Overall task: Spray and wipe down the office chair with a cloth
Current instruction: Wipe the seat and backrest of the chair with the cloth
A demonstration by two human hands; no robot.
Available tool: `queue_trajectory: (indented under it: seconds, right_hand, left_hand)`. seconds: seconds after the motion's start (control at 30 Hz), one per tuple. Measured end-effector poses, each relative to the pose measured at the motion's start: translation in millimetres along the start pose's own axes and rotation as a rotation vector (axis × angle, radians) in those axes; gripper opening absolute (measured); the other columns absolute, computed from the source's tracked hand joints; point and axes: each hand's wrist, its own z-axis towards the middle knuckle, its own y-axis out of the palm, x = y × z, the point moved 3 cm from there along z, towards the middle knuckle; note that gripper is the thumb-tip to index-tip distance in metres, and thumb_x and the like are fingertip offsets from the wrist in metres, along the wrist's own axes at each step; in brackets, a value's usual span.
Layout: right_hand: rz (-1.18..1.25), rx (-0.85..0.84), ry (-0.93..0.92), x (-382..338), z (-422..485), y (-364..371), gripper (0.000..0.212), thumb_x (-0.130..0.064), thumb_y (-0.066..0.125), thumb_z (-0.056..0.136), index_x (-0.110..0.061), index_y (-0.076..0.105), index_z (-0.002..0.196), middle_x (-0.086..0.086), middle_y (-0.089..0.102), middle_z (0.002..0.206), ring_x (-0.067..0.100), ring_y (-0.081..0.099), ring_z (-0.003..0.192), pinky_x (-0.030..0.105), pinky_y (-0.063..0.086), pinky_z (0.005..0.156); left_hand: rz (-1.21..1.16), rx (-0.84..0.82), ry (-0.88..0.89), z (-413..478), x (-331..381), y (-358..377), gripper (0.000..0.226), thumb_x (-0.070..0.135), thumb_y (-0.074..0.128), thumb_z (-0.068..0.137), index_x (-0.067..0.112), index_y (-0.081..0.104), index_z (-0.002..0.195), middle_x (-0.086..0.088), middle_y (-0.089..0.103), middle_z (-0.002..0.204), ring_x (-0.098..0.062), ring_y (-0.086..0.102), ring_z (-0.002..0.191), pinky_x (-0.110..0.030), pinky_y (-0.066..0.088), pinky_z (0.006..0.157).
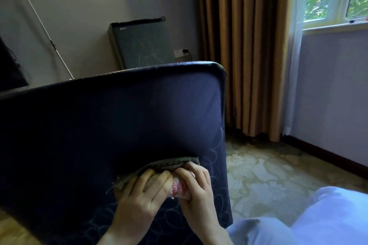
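Head view: navy fabric chair back (111,121), rounded corners and faint swirl print, fills left and centre of frame, with a folded grey-green woven cloth (165,163) pressed against it at lower centre. Left hand (139,197) fingers curl round the cloth's bunched end; right hand (197,191) fingers curl over a crinkly red-and-white item (177,188), identity unclear. Boxy dark mini fridge (139,43), door closed, upper centre, near pleated brown curtain (245,45).

Chair back (119,115) blocks ahead; carpet (268,175) rightward lies open
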Motion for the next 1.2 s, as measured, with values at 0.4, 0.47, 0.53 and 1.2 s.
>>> queue_trajectory:
  seconds: [0.4,0.47,0.53,1.2]
  right_hand:
    - [0.026,0.294,0.124,28,91,-106,0.055,0.008,0.059,0.063,-0.008,0.064,0.115,0.004,0.059,0.119,0.021,0.054,0.115,0.032,0.043,0.101]
    - [0.114,0.231,0.207,44,84,-92,0.056,0.008,0.057,0.060,-0.006,0.062,0.115,0.006,0.059,0.121,0.017,0.053,0.118,0.028,0.042,0.102]
    - [0.113,0.225,0.247,54,70,-76,0.057,0.007,0.059,0.059,-0.005,0.062,0.114,0.003,0.055,0.124,0.014,0.051,0.119,0.021,0.038,0.102]
    - [0.207,-0.028,0.442,20,-79,47,0.054,-0.016,0.053,0.064,-0.033,0.055,0.116,-0.029,0.042,0.125,0.007,0.048,0.116,0.020,0.038,0.099]
  left_hand:
    - [-0.119,0.179,0.125,168,53,-8,0.019,0.015,0.058,0.094,0.020,0.070,0.108,0.001,0.068,0.114,-0.024,0.063,0.106,-0.037,0.047,0.083]
    - [-0.096,0.144,0.171,161,55,10,0.017,0.015,0.058,0.093,0.020,0.070,0.104,0.002,0.069,0.111,-0.023,0.063,0.106,-0.036,0.047,0.085]
    - [-0.077,0.139,0.203,143,51,19,0.019,0.013,0.057,0.094,0.020,0.069,0.107,0.002,0.069,0.110,-0.023,0.064,0.103,-0.035,0.049,0.084]
    - [-0.055,-0.234,0.284,-47,9,29,0.032,0.011,0.057,0.088,0.018,0.060,0.118,0.004,0.068,0.111,-0.018,0.054,0.104,-0.032,0.043,0.080]
